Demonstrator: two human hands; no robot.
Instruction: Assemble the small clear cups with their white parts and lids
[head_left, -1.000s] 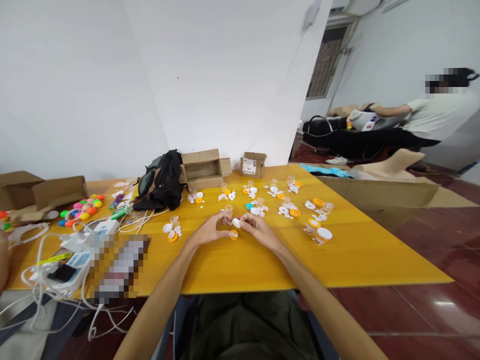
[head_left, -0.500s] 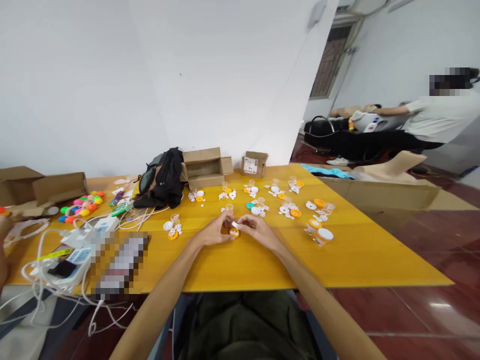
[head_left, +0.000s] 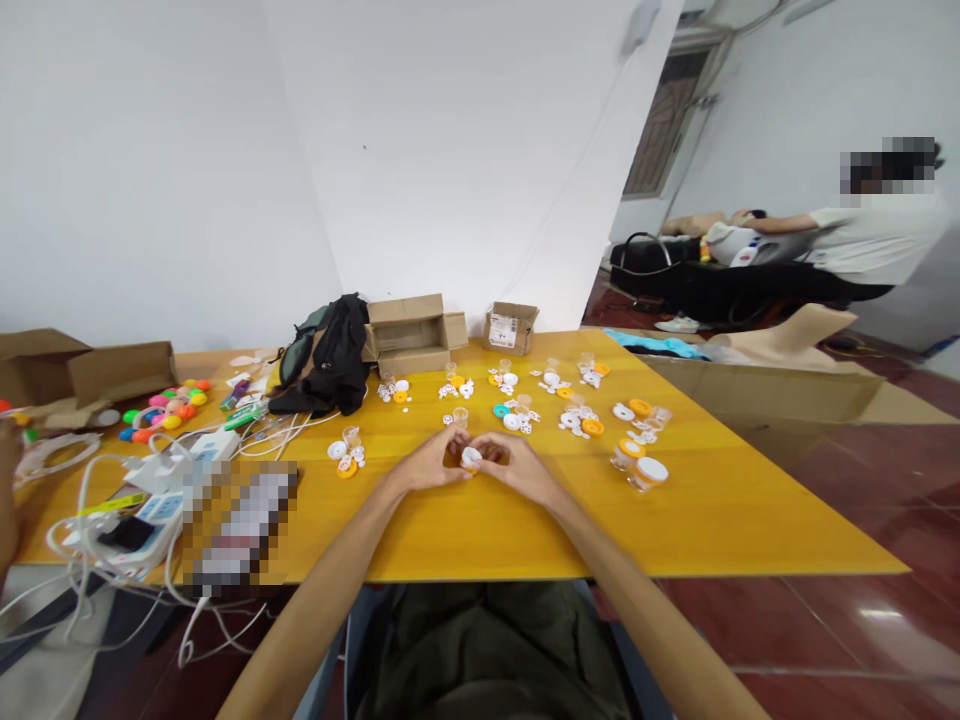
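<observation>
My left hand (head_left: 431, 463) and my right hand (head_left: 516, 466) meet at the middle of the yellow table (head_left: 720, 500), fingertips together. Between them they pinch a small white round lid (head_left: 470, 458) that sits over an orange part, mostly hidden by my fingers. Both hands are closed on it. Just behind them stands a small clear cup (head_left: 460, 416). Groups of white, orange and teal lids and dotted pieces (head_left: 517, 415) lie across the table beyond my hands.
Two capped clear jars (head_left: 637, 465) stand to the right. Open cardboard boxes (head_left: 409, 332) and a black bag (head_left: 330, 355) sit at the back. White cables and power strips (head_left: 142, 490) and coloured balls (head_left: 161, 415) fill the left. Another person sits far right.
The white lid, held tilted by my right fingers above the orange part, has come down onto it. Both hands have drawn together around it.
</observation>
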